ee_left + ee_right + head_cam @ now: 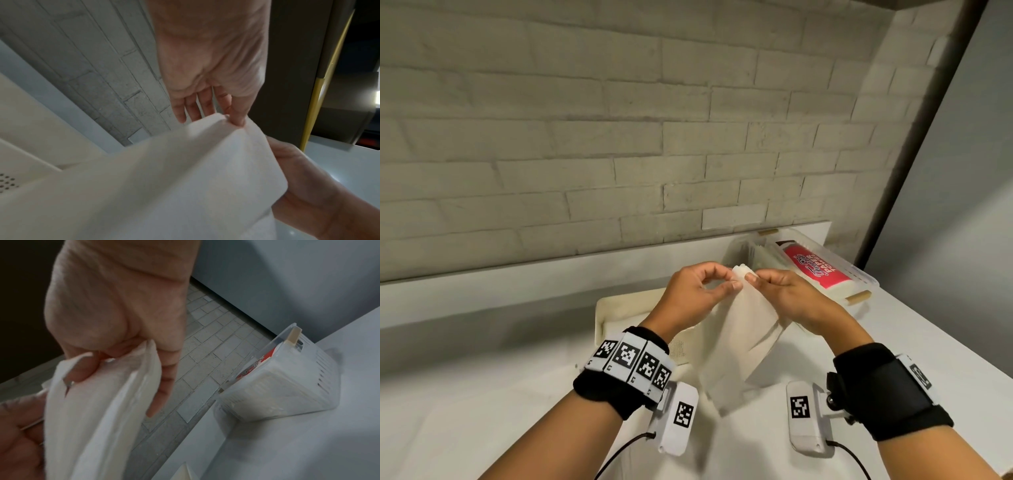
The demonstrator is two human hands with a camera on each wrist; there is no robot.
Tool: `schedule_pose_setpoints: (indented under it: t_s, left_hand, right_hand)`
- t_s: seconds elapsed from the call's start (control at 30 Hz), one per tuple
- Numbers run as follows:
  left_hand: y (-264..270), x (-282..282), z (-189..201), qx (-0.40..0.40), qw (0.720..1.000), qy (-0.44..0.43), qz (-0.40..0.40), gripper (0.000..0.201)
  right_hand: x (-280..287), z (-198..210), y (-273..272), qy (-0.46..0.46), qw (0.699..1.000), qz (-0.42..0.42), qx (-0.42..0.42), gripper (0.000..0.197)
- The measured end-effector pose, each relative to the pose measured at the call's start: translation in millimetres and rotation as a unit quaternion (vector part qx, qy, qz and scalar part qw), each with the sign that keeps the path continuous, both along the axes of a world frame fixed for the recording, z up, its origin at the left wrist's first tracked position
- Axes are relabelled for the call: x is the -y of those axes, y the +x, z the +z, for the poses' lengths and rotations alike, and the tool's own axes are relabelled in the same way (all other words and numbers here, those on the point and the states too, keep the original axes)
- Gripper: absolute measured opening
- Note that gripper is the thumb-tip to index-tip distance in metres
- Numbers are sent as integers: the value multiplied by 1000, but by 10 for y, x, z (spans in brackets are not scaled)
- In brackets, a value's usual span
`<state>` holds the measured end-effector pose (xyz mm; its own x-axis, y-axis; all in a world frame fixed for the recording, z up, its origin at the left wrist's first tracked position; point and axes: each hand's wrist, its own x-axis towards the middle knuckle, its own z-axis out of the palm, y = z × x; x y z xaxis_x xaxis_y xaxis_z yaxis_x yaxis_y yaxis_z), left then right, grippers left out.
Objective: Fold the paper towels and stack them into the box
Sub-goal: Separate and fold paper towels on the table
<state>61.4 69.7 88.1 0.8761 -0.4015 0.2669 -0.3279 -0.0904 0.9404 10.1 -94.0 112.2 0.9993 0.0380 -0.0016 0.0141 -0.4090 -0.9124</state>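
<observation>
A white paper towel (739,339) hangs in the air above the table, held up by its top corner. My left hand (700,291) pinches that corner between thumb and forefinger, and my right hand (777,291) pinches it from the other side, fingertips almost meeting. In the left wrist view the paper towel (185,178) drapes under my left hand (211,81). In the right wrist view the paper towel (98,410) shows several folded layers held by my right hand (115,313). The clear plastic box (835,270) sits at the back right, holding folded towels and a red-labelled pack.
A cream tray (619,308) with a perforated panel lies on the white table (482,411) under my hands. A brick wall (619,120) runs behind the table. The clear box (287,386) stands near the table's far right corner.
</observation>
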Motion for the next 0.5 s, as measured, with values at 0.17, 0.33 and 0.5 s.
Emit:
schedule_pose_setpoints:
  t_s: [0.17, 0.33, 0.5]
  left_hand:
    - [-15, 22, -9, -13, 999, -32, -8, 15]
    - [-5, 40, -35, -8, 999, -43, 24, 15]
    - [-9, 58, -38, 16, 995, -63, 79, 14]
  right_hand:
    - [-12, 6, -2, -6, 1000, 15, 3, 23]
    - [-29, 88, -3, -12, 1000, 11, -15, 36]
    - [-90, 146, 108, -142, 989, 13, 30, 31]
